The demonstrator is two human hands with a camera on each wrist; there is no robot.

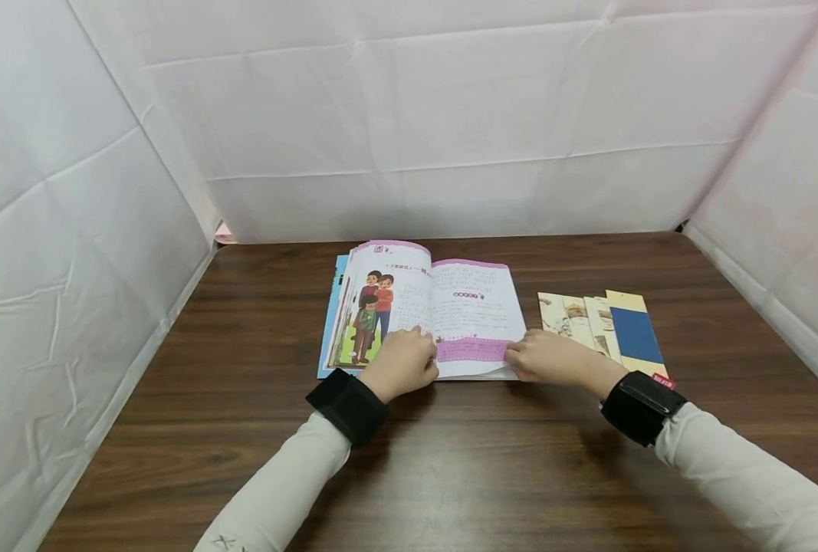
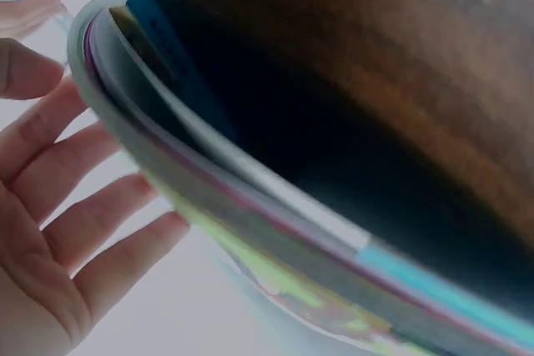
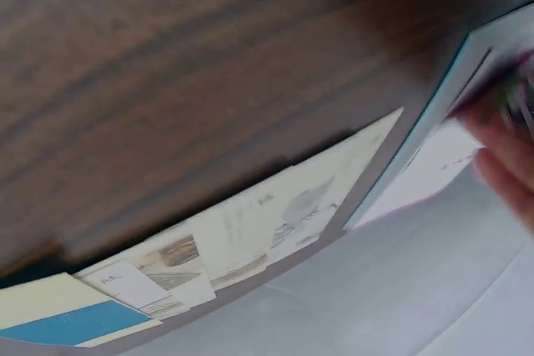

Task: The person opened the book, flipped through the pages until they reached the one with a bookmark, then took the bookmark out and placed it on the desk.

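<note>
An open picture book (image 1: 422, 314) lies flat on the wooden bench (image 1: 243, 429), spine running away from the person, long axis left to right; the left hand (image 1: 403, 362) rests open-fingered on the left page; the right hand (image 1: 550, 356) pinches the right page's lower corner; bookmarks (image 1: 605, 326) lie fanned just beside it.

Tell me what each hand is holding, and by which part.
The left hand rests with straight fingers on the open book at its left page's lower edge. The right hand touches the right page's lower right corner; whether it pinches the page cannot be told.
</note>
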